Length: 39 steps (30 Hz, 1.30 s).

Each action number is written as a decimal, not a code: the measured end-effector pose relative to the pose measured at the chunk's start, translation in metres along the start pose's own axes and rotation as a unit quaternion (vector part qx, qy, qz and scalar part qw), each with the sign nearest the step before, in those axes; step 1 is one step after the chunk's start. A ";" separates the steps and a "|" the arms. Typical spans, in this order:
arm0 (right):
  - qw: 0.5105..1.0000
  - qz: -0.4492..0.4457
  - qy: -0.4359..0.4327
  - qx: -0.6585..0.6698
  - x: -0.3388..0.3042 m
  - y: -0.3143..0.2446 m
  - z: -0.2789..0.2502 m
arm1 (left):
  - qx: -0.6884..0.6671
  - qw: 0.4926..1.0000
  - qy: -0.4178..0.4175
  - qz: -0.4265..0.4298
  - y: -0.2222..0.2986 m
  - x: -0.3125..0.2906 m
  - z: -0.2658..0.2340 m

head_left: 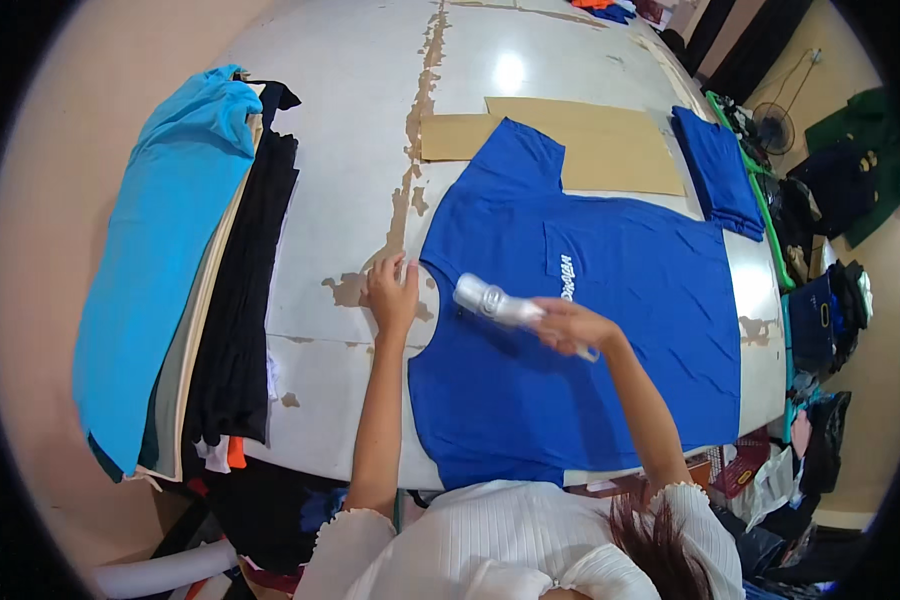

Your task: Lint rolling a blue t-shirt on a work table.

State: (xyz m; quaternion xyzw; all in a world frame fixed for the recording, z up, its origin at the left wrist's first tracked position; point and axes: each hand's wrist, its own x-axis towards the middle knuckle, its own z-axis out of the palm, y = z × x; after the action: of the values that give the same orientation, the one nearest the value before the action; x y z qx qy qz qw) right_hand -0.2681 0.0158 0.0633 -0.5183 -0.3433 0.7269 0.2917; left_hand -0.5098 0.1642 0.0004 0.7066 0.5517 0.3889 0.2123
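A blue T-shirt lies spread on the white table, its neckline toward my left and a white print on its chest. My right hand is closed round a white handheld device with a rounded head, too blurred to name more exactly. That device is over the shirt's upper chest, near the collar. Beside the neck opening, my left hand rests with its fingers apart and nothing in them, the thumb close to the collar edge.
Stacked folded garments, light blue and black, line the left side. Tan cardboard sheets lie beyond the shirt, with folded blue garments at the far right. The worn table top has peeled brown patches. Bagged clothes crowd the right.
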 end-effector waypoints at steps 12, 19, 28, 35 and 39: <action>1.000 0.017 0.017 0.006 0.043 -0.034 -0.029 | -0.066 0.997 0.035 -0.017 -0.014 0.018 0.030; 0.990 -0.050 0.107 -0.071 0.088 -0.056 -0.048 | -0.117 0.988 0.090 -0.055 -0.009 0.019 0.034; 0.985 0.021 -0.026 -0.167 0.108 -0.087 -0.048 | -0.082 0.993 0.079 -0.037 -0.012 0.020 0.035; 0.998 -0.020 0.051 -0.027 0.108 -0.081 -0.027 | 0.073 0.997 -0.005 -0.008 -0.005 0.017 0.031; 0.937 -0.164 0.263 0.162 0.110 -0.065 -0.039 | 0.069 0.998 -0.009 0.005 0.004 0.017 0.040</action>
State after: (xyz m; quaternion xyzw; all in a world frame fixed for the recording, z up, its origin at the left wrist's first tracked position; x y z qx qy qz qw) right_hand -0.2587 0.1480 0.0456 -0.5734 -0.2122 0.5527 0.5663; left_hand -0.4744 0.1847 -0.0160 0.7260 0.5716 0.3444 0.1660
